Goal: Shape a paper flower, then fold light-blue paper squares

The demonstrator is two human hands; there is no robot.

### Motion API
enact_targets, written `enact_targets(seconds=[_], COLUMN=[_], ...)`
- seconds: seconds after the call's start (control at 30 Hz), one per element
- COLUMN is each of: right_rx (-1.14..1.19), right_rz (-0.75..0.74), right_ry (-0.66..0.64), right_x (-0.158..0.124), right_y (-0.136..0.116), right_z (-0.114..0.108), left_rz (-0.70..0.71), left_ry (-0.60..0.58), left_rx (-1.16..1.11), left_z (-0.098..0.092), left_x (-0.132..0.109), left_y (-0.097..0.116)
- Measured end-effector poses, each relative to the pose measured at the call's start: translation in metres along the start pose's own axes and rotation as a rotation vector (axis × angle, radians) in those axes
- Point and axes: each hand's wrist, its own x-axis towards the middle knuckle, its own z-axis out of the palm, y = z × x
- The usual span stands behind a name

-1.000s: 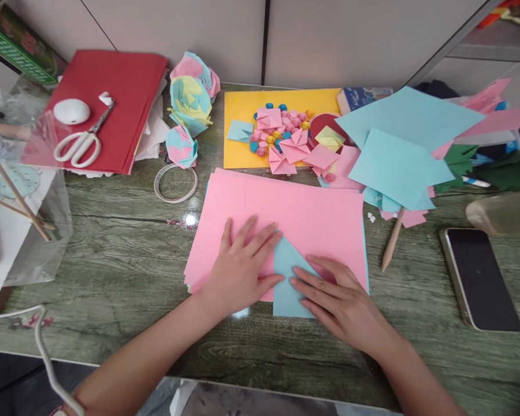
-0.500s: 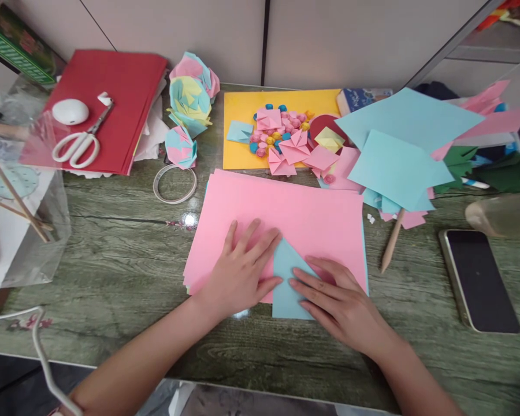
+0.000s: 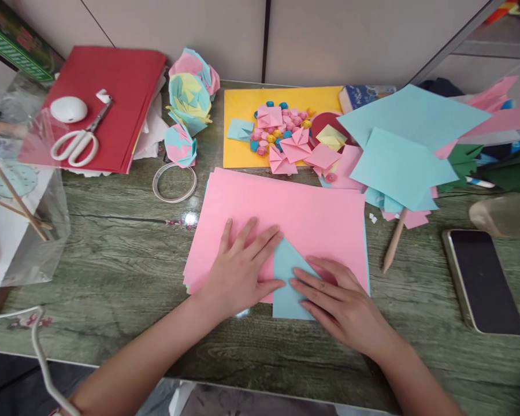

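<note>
A light-blue sheet of paper (image 3: 288,292), folded along a slanting edge, lies over the front edge of a stack of pink paper (image 3: 286,202). My left hand (image 3: 240,268) rests on the pink stack with its fingers spread. Its thumb tip and index fingertip touch the blue paper's left side and top corner. My right hand (image 3: 335,294) lies flat across the right part of the blue paper, fingers stretched out and pressing on it. That hand covers the paper's lower right part.
White scissors (image 3: 75,147) and a white earbud case (image 3: 69,109) lie on red paper (image 3: 125,86). A tape roll (image 3: 174,182), paper flowers (image 3: 189,95), small folded pieces on yellow card (image 3: 238,153), large blue sheets (image 3: 403,167), a wooden stick (image 3: 394,242) and a phone (image 3: 483,280) surround the stack.
Both hands stay almost where they were on the blue paper. My left thumb has shifted slightly right onto it. The camera view has moved a little.
</note>
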Motion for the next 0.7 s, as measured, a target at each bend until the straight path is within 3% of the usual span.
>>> enact_targets(seconds=[0.7], right_rx=[0.003], right_rz=[0.001], right_ry=[0.004], right_x=[0.0005], right_y=[-0.0001], right_z=[-0.0001], left_rz=[-0.012], left_ry=[-0.02], left_rx=[0.036], left_z=[-0.0022], left_x=[0.0012], left_y=[0.0008])
